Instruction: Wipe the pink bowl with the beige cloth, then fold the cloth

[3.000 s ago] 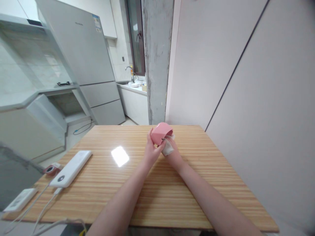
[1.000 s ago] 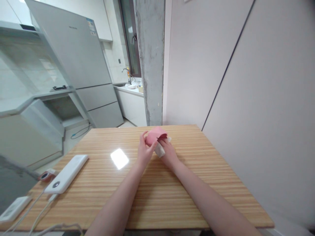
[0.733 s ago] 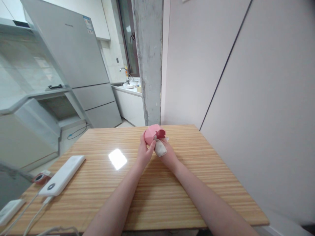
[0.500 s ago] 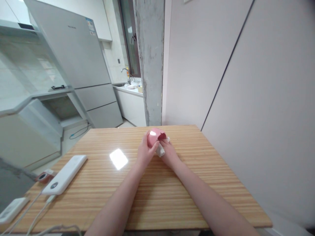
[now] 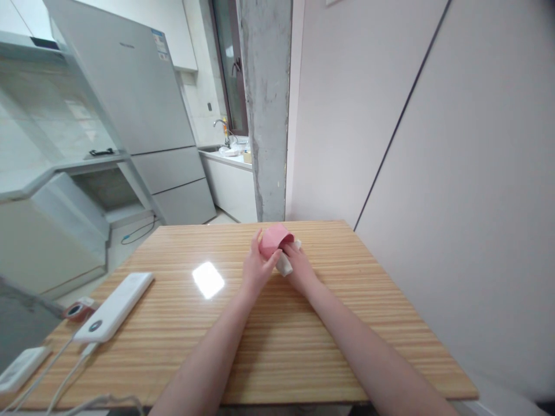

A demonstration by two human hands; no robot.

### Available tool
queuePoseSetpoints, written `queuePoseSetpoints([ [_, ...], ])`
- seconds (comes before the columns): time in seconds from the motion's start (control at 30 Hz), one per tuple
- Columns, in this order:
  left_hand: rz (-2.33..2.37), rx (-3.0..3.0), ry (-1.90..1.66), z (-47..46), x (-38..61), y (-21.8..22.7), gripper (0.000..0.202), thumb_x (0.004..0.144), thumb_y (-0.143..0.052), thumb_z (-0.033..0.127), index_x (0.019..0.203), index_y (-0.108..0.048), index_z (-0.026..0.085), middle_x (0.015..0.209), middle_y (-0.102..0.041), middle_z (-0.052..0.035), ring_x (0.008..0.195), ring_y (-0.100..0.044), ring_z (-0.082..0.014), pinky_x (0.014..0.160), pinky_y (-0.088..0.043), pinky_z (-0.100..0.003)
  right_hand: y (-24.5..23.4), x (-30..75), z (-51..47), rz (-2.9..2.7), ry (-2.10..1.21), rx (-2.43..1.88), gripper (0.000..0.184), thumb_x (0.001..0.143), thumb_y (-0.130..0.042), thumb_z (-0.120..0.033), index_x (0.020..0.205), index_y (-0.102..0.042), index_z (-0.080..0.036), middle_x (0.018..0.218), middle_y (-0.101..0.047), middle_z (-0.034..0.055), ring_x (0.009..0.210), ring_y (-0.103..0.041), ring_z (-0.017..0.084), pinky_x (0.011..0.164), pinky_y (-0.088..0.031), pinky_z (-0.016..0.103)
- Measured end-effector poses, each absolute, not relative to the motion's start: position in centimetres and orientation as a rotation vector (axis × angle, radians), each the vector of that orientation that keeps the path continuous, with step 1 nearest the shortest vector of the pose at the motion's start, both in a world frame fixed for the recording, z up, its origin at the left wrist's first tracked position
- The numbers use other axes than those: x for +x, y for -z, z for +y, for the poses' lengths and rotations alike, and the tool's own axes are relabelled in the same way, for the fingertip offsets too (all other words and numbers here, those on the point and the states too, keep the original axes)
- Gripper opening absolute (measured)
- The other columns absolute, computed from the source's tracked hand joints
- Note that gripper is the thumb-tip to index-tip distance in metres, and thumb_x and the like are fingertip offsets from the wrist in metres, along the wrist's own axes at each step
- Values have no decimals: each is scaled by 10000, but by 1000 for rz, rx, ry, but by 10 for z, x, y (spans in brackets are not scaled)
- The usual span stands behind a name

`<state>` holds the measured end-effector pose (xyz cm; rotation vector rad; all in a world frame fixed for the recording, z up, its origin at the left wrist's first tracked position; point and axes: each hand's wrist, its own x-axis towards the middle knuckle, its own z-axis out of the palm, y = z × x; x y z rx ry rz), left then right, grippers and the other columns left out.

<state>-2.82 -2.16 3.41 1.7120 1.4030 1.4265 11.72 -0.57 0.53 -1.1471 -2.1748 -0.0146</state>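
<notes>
Near the far edge of the wooden table, a pink bowl or cup (image 5: 274,237) is tilted on its side, its opening facing right and toward me. My left hand (image 5: 256,268) is closed around its left side, thumb at the near rim. A white cloth or tissue (image 5: 284,265) is bunched in my right hand (image 5: 300,267), whose fingertips reach into the opening and are partly hidden there. Part of the white piece sticks out below and to the right of those fingers.
On the table's left lie a white power bank (image 5: 117,306) with cables, an orange-brown roll (image 5: 78,311) and a white power strip (image 5: 22,368). Beyond the table stand a grey fridge (image 5: 130,86) and a concrete pillar (image 5: 269,115). A pale wall panel (image 5: 468,173) rises at right.
The pink bowl or cup has turned slightly in my left hand, and the bright reflection on it is gone. My right hand and the white piece have shifted slightly at the opening.
</notes>
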Motion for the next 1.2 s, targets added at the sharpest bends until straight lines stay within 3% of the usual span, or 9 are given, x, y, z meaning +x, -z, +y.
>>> queuePoseSetpoints([
  [0.13, 1179, 1497, -1549, -16, -15, -26, 819, 757, -651, 392, 1408, -204, 173, 1201, -592, -138, 1049, -608, -216, 912, -479, -361, -8, 113, -10, -2080, -54, -1083, 282, 874, -499, -171, 1134, -606, -171, 1091, -642, 111, 1093, -526, 249, 948, -391, 417],
  [0.3, 1355, 1650, -1486, -21, -26, -36, 679, 773, -625, 417, 1347, -336, 197, 1167, -611, -116, 1027, -615, -239, 890, -483, -385, -9, 113, -10, -2117, -49, -1038, 298, 876, -507, -186, 1158, -605, -186, 1133, -629, 113, 1124, -517, 252, 945, -394, 410],
  [0.4, 1460, 1760, -1373, -23, -33, -39, 747, 727, -664, 449, 1363, -349, 215, 1088, -643, -93, 987, -630, -264, 871, -488, -419, -8, 116, -8, -2176, 27, -1096, 317, 849, -541, -178, 1157, -613, -186, 1199, -595, 137, 1190, -468, 293, 940, -392, 443],
  [0.57, 1069, 1573, -1508, -17, -17, -23, 969, 747, -660, 399, 1461, -41, 185, 1208, -597, -137, 1074, -604, -213, 945, -466, -368, -8, 114, -10, -2025, -148, -1050, 285, 888, -486, -206, 1150, -598, -191, 1150, -613, 121, 1134, -511, 248, 935, -428, 408],
  [0.63, 1028, 1523, -1544, -16, -12, -20, 965, 769, -642, 388, 1460, 0, 189, 1235, -582, -149, 1089, -599, -206, 939, -471, -357, -9, 112, -11, -1964, -222, -991, 283, 901, -466, -215, 1158, -581, -192, 1143, -616, 111, 1114, -527, 229, 951, -429, 402],
  [0.87, 1445, 1831, -1347, -21, -33, -35, 740, 732, -664, 450, 1363, -374, 194, 1152, -631, -129, 1015, -621, -291, 891, -477, -446, -1, 116, -4, -2126, -108, -1123, 310, 849, -538, -182, 1152, -600, -195, 1224, -579, 129, 1191, -475, 271, 959, -416, 431],
  [0.93, 1393, 1834, -1331, -19, -31, -32, 801, 712, -686, 446, 1390, -337, 201, 1190, -613, -129, 1043, -609, -287, 912, -466, -447, 0, 117, -3, -2129, -105, -1158, 306, 850, -541, -191, 1149, -604, -196, 1229, -578, 129, 1188, -478, 276, 947, -426, 432],
  [1.03, 1214, 1653, -1434, -15, -19, -23, 923, 729, -681, 413, 1457, -160, 187, 1315, -526, -158, 1133, -567, -250, 955, -453, -402, -1, 114, -4, -2037, -195, -1090, 298, 886, -494, -202, 1170, -582, -193, 1202, -596, 112, 1145, -517, 230, 953, -437, 381],
  [1.2, 1282, 1598, -1517, -16, -22, -24, 684, 819, -578, 441, 1391, -310, 179, 1344, -500, -141, 1232, -494, -241, 1036, -386, -397, -5, 112, -4, -2100, -220, -1005, 317, 894, -457, -166, 1191, -568, -161, 1105, -634, 111, 1061, -562, 213, 952, -445, 351],
])
